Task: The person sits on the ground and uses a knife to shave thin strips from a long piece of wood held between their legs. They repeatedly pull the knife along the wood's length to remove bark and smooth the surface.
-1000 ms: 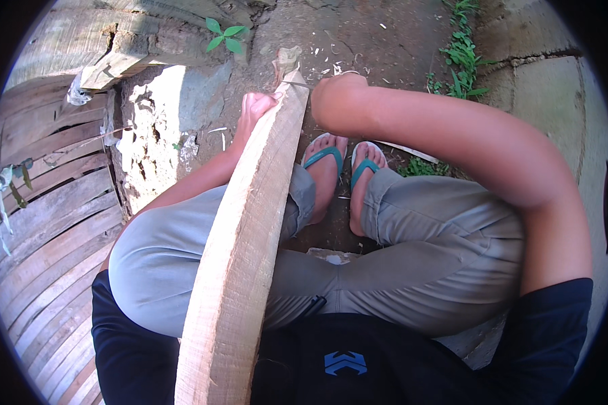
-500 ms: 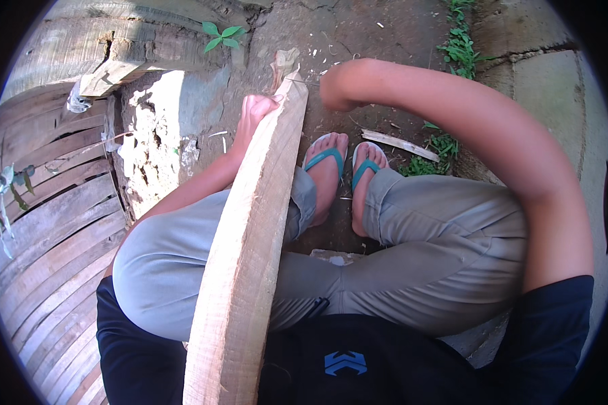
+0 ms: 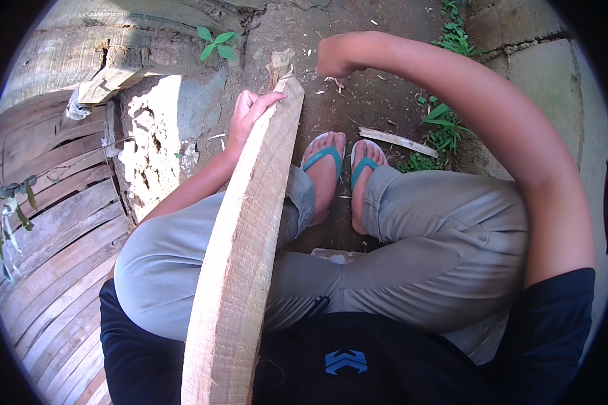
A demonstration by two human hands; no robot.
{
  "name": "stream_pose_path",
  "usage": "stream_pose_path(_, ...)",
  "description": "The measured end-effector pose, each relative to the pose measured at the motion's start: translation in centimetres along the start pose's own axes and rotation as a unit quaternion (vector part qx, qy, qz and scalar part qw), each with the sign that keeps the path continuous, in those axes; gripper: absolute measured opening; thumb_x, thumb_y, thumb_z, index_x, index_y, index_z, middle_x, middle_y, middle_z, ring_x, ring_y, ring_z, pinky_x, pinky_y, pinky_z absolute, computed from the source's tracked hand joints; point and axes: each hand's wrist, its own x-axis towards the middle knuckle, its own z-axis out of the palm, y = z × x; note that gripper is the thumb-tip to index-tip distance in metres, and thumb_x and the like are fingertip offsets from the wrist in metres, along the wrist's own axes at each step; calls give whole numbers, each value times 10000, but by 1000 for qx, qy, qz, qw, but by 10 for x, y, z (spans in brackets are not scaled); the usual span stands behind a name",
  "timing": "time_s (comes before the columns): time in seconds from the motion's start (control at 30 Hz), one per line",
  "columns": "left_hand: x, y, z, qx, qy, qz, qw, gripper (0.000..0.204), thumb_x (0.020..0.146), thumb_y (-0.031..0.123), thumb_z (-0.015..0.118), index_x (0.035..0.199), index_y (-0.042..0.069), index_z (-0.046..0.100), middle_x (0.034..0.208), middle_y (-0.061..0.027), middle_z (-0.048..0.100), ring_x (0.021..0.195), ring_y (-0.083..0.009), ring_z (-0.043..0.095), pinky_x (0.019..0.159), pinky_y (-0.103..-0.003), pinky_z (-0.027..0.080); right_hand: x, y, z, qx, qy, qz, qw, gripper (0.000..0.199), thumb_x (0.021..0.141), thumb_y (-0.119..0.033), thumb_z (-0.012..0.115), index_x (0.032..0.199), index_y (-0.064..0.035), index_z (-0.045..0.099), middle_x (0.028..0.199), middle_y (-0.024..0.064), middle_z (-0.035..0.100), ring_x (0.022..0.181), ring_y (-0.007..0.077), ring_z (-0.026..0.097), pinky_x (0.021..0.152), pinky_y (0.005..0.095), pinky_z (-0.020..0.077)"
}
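A long, pale, rough-sawn wooden beam (image 3: 240,250) slopes up from my lap past my left thigh, narrowing toward its far end. My left hand (image 3: 250,115) grips the beam's left edge near that end, one finger lying over the top. To the right of the tip, apart from the beam, is my right hand (image 3: 338,59), bent at the wrist and curled closed; what it holds, if anything, is hidden. A small piece of wood (image 3: 280,61) stands just beyond the beam's tip.
My feet in teal-strapped flip-flops (image 3: 325,158) rest on bare soil right of the beam. Nearby lies a split wood strip (image 3: 398,142) beside green weeds (image 3: 442,121). A slatted wooden wall (image 3: 61,250) is at left, a log (image 3: 148,40) at far left, concrete (image 3: 550,94) at right.
My right hand has moved up and slightly left. The fingers of my left hand have loosened and stretched along the beam's edge. The beam has shifted slightly left.
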Motion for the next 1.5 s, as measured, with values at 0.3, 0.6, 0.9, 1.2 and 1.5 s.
stream_pose_path(0.3,4,10,0,-30,8,-15,999,355,792,80,656,1139,149,685,820,-23,384,818,-211,422,770,-316,371,7,14,6,12,50,17,999,392,894,-215,505,1040,108,673,1114,269,666,1027,408,655,883,448,513)
stream_pose_path(0.6,4,12,-4,-17,5,-12,1000,390,799,75,647,1182,150,648,834,-39,422,822,-222,449,775,-326,398,5,33,2,71,88,31,993,332,856,-134,533,1004,132,666,1064,307,663,981,405,671,835,452,525)
stream_pose_path(0.9,9,20,-11,-18,25,62,998,411,773,48,660,1168,110,570,1048,-93,615,919,-271,564,833,-368,462,10,37,5,66,7,47,997,328,846,-99,492,937,174,649,987,326,668,825,432,686,703,488,535)
stream_pose_path(1.2,15,26,-17,-81,-3,97,992,425,788,80,673,1196,84,556,1132,-113,626,1090,-311,599,948,-399,464,29,36,14,-34,18,-52,998,335,834,-114,499,989,120,680,1045,271,680,947,382,675,812,458,518)
stream_pose_path(1.5,25,35,-18,-93,-47,106,989,549,734,195,790,1212,79,547,1180,-128,595,1150,-326,567,983,-421,453,26,41,9,-23,11,-18,1000,350,856,-106,437,991,88,695,996,239,700,841,342,692,715,452,536)
